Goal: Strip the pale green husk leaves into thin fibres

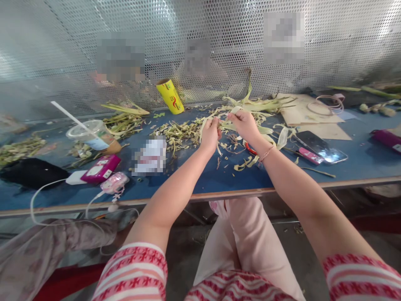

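Both hands are raised over a heap of pale green plant peelings on the blue table, close together with a small gap between them. My left hand is closed, with a pale leaf strip showing along its fingers and hanging below. My right hand pinches, and a pale strip curls above its fingers. Whether both hands grip the same strip cannot be made out. Something red with a loop shape lies under my right wrist, partly hidden. Longer pale leaves lie behind the right hand.
A yellow tube leans near the perforated metal panel. At left stand a plastic cup with straw and a magenta box with cables. Right are a phone and brown cardboard. Another person's leg shows lower left.
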Available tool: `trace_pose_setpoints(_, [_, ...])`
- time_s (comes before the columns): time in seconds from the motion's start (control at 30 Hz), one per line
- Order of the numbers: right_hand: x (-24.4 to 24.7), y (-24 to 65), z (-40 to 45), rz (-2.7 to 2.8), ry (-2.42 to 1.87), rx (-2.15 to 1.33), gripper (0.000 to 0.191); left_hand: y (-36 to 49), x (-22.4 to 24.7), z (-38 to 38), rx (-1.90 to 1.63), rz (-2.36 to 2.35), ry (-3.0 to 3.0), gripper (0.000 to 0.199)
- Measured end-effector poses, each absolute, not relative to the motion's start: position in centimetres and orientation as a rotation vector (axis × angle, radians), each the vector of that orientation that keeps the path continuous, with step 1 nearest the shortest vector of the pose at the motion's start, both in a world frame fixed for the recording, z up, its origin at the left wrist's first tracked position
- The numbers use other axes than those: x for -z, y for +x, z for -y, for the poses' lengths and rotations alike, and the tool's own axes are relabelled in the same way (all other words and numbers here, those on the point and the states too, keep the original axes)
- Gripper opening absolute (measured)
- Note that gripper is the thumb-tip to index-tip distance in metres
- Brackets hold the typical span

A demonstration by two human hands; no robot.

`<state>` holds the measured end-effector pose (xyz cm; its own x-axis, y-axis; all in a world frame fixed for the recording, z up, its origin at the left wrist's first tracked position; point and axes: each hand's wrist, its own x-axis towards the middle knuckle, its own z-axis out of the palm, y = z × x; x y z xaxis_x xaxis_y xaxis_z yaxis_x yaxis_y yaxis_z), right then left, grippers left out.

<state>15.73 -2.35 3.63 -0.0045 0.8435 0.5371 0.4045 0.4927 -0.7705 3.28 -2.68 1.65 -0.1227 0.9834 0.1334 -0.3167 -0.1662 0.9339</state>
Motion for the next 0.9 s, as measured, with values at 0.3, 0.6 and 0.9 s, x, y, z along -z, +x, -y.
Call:
trace_pose_setpoints(0.3, [-3.5, 16.1, 1.8, 1.567, -1.157, -0.408, 0.049, 2.9, -1.1, 2.5, -1.484, -0.931, 1.220, 0.055])
trace_pose_setpoints(0.6, [-3.2, 16.3, 1.3, 1.510, -1.129, -0.441, 0.050, 3.1, -1.7, 3.2, -1.436, -0.845, 1.135, 0.049])
trace_pose_setpoints(0.9, [-3.0, 16.6, 1.2, 1.491, -1.112, -0.480, 0.050, 3.0, -1.8, 3.2, -1.429, -0.884, 1.103, 0.041])
